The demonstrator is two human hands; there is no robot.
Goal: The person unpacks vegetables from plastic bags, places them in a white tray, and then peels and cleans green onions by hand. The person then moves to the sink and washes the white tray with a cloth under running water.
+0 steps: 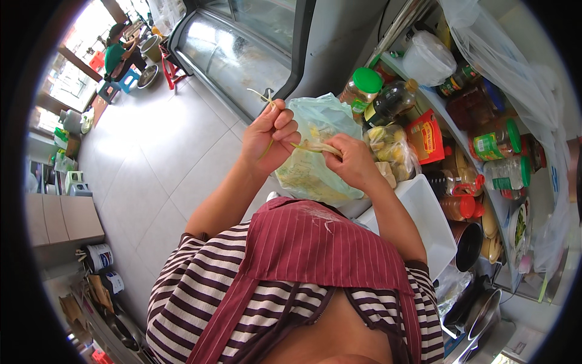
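Observation:
My left hand [270, 136] pinches thin pale stems [260, 94] between thumb and fingertips, and a green stalk end shows below its fingers. Close by, my right hand [352, 159] grips a small bunch of whitish-green vegetable stalks [313, 147], whose tips point toward the left hand. Their exact kind is hard to tell. Beneath both hands a thin pale-green plastic bag [302, 175] stands with its mouth up. Yellowish plant matter shows in and through it. Parts of the bunch are hidden inside my right fist.
At right, shelves hold a green-lidded jar [367, 81], a dark sauce bottle [392, 103] and a red packet [425, 136]. Beside my right arm is a white plastic bin [429, 218]. A glass-fronted display cabinet [236, 54] stands ahead. Far left, a person [117, 57] sits near a metal basin [148, 76].

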